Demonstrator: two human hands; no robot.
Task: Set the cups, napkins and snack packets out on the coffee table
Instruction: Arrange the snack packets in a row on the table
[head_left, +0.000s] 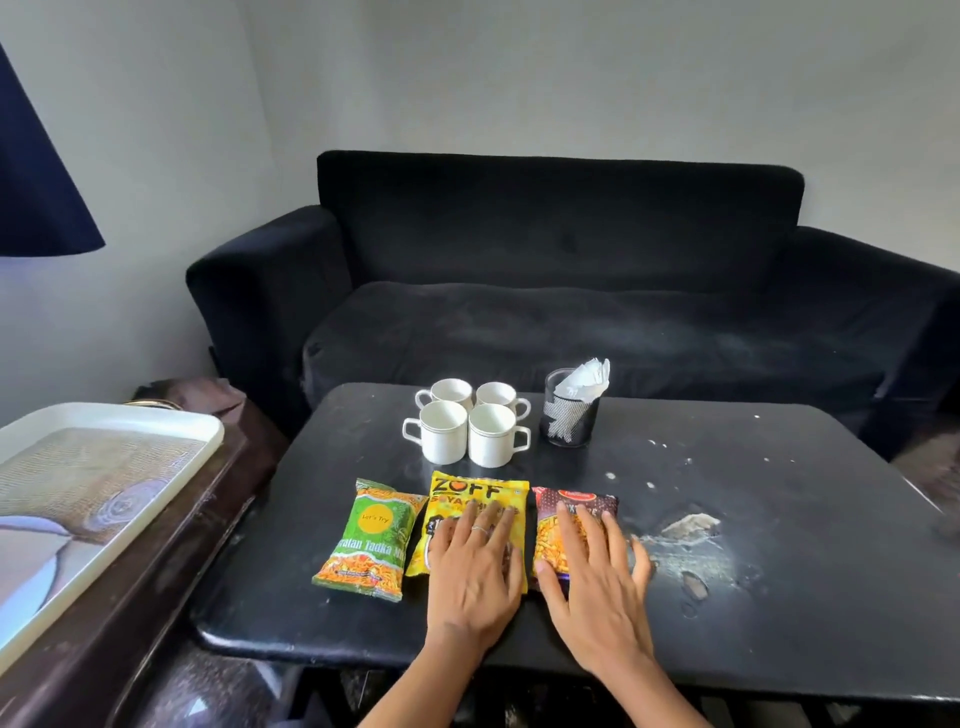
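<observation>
Three snack packets lie side by side near the front of the black coffee table (753, 519): a green one (371, 538), a yellow one (470, 499) and a dark red one (571, 506). My left hand (475, 577) rests flat on the yellow packet with straight fingers. My right hand (595, 587) lies flat on the red packet, fingers spread. Behind the packets several white cups (465, 426) stand in a tight cluster. To their right a black mesh holder (569, 415) contains white napkins (584, 376).
A black sofa (571, 270) runs behind the table. A white tray (78, 493) sits on a dark wooden surface at the left. The table's right half has chipped, scuffed patches (691, 530) and white specks. A dark lampshade (36, 182) hangs at upper left.
</observation>
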